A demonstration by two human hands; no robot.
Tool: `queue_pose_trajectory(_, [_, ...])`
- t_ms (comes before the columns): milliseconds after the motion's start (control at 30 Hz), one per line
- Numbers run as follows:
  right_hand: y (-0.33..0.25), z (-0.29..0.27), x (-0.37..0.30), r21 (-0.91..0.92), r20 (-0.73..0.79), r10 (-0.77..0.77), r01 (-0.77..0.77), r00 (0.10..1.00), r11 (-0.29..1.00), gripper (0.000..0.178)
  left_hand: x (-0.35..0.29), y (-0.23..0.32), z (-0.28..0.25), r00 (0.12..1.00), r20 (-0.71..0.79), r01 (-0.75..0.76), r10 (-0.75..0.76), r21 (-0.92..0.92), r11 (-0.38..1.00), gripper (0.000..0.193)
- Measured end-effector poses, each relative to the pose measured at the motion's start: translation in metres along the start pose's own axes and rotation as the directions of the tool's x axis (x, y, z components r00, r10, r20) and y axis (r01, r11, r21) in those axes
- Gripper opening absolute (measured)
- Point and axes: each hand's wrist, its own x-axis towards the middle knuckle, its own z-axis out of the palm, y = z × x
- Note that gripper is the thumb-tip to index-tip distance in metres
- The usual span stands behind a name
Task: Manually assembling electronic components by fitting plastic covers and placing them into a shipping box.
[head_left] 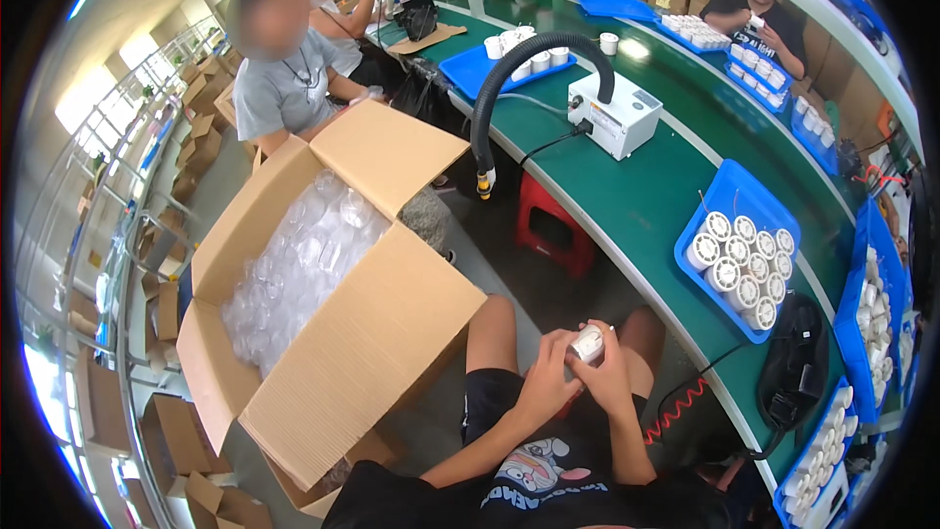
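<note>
Above my lap, my left hand (550,370) and my right hand (610,377) are closed together around a small white cylindrical part (587,344). The fingers of both hands touch it, and they hide its lower portion. To the right on the green bench (656,206) lies a blue tray (729,181) with several white round parts (741,274) with spoked tops, similar in size to the held one. At my left stands an open cardboard box (362,353), filled with clear plastic cups or covers (304,264).
A white machine (615,116) with a black flexible hose (480,127) stands on the bench, the hose end hanging over the edge. A red stool (553,225) is under the bench. A black bag-like object (793,362) lies near the tray. Co-workers (284,88) sit beyond the box.
</note>
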Motion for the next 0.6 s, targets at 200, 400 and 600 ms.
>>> queue_pose_trajectory(200, [0.004,0.000,-0.005,-0.038,0.019,0.051,-0.050,0.999,0.998,0.059,-0.009,-0.014,0.002,0.996,0.065,0.062,-0.060,-0.026,0.998,0.066])
queue_pose_trajectory(400, [0.006,-0.001,-0.007,-0.045,0.025,0.056,-0.055,0.998,0.997,0.058,-0.011,-0.018,-0.001,0.994,0.099,0.054,-0.049,-0.049,0.997,0.069])
queue_pose_trajectory(600, [-0.006,0.006,-0.006,-0.108,0.043,0.045,-0.040,0.998,0.993,0.059,-0.014,-0.024,-0.004,0.994,0.095,0.051,-0.045,-0.063,0.997,0.069])
